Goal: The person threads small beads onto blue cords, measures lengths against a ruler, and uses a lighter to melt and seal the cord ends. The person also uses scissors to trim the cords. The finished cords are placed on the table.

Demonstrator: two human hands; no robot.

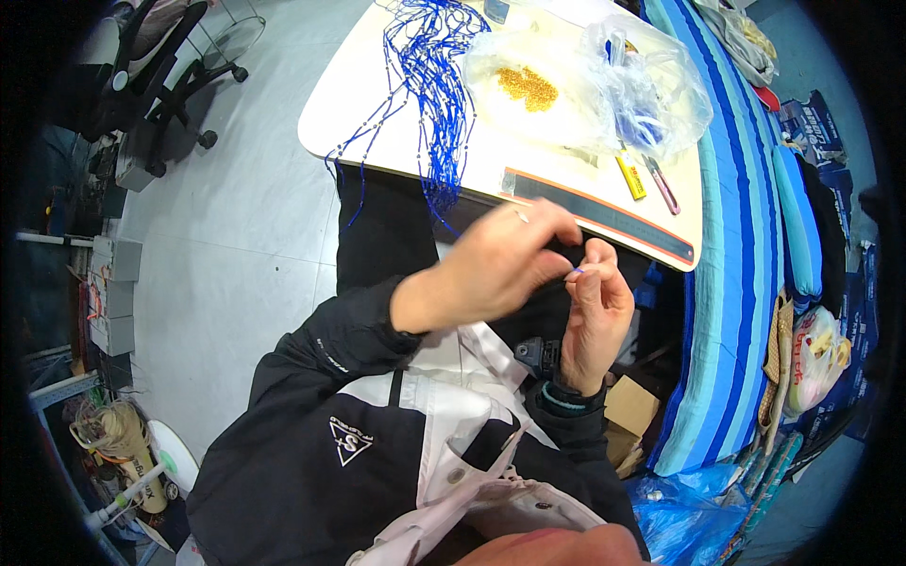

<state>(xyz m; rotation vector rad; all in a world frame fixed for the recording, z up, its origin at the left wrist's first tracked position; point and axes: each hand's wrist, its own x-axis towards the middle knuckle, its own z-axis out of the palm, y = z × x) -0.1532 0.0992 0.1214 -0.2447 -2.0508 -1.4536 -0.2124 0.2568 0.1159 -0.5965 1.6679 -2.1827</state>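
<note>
Both my hands meet in front of the table's near edge. My right hand (599,302) pinches a tiny blue piece (578,272) between thumb and fingertips; whether it is a bead or a strand end is too small to tell. My left hand (491,264) is slightly blurred, its fingers curled and its thumb close to the blue piece. What its fingers hold, if anything, is hidden. Beyond the left hand, a bundle of blue beaded strands (444,123) lies across the white table (330,104) and hangs over its near edge.
Gold beads (527,88) lie on a clear plastic bag (491,61), beside another bag (679,104) with blue contents. A dark ruler-like strip (604,217), a yellow item (630,176) and a pink-handled cutter (662,185) lie nearer. Striped blue bedding (736,236) borders the table's right.
</note>
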